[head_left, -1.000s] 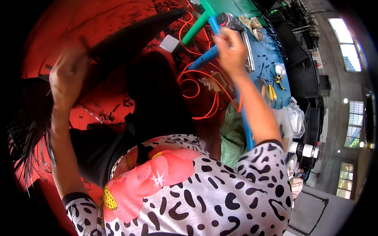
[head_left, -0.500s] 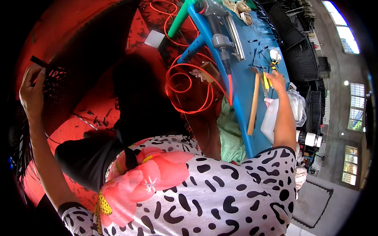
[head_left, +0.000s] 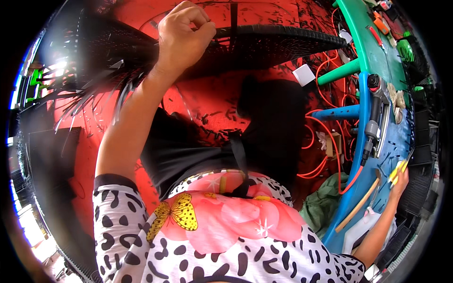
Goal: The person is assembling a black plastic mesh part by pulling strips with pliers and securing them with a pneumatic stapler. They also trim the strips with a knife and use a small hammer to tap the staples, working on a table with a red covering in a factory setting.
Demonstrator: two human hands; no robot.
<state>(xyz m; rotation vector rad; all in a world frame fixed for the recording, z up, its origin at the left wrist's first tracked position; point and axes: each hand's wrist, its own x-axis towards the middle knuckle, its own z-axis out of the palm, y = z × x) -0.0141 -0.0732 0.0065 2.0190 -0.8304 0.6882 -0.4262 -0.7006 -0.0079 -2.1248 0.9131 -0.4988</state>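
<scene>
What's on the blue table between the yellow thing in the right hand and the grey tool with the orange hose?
In the head view, between the right hand with its yellow-handled tool and the grey tool lies bare blue table with small dark bits.

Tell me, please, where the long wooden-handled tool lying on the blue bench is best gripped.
Grip the wooden-handled tool around mid-handle, coming from above. The handle lies flat and bare on the blue bench, slanting toward the right hand; its upper end sits among other tools.
</scene>
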